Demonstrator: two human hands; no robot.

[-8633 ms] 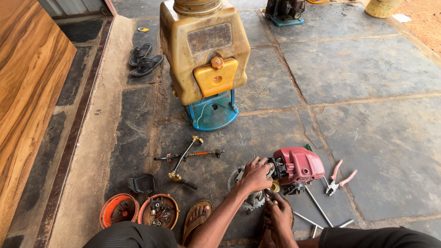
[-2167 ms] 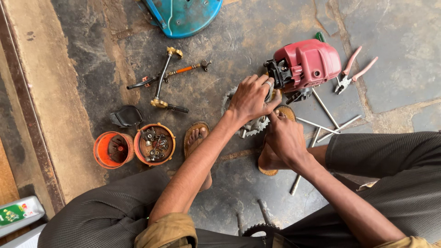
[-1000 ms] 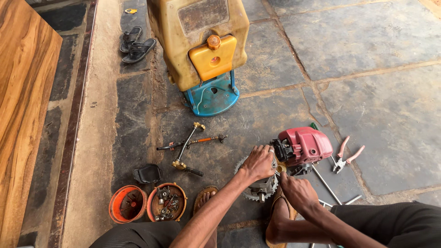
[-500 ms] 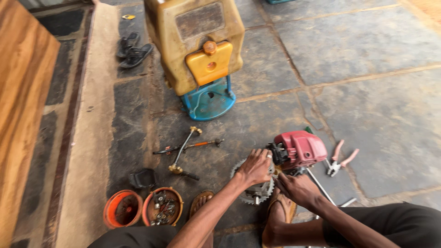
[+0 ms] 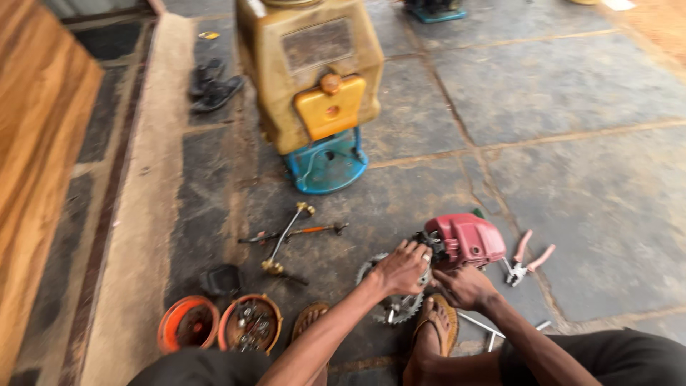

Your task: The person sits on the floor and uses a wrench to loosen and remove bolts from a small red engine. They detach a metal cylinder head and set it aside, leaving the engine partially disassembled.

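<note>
While the person sits low on the dark stone floor (image 5: 572,100), both hands are down on a small red engine (image 5: 463,239) that rests on the slabs just in front of their sandalled foot (image 5: 437,325). Left hand (image 5: 401,268) is cupped over the engine's near end, fingers curled onto the dark metal parts there; whether it is truly clamped on anything I cannot tell, the picture is blurred. Right hand (image 5: 464,286) sits just below the red cover, touching the engine's underside, its grasp equally hard to read. Under the left wrist lies a toothed saw blade (image 5: 391,304), flat on the floor and touching the engine's base. Pink-handled pliers (image 5: 527,256) lie just to the right of the engine, handles spread. A few thin metal rods (image 5: 500,330) lie near the right forearm. Further left, a brass-tipped rod and an orange-handled screwdriver (image 5: 300,230) lie crossed on the stone. Two orange bowls (image 5: 218,323) stand side by side near the left knee, one full of small metal bits. Behind it all stands a big yellow sprayer tank (image 5: 314,71) on a blue base (image 5: 327,163). Dark sandals (image 5: 213,84) lie beside a pale concrete strip (image 5: 139,214), and a wooden surface (image 5: 39,164) runs along the far left.
</note>
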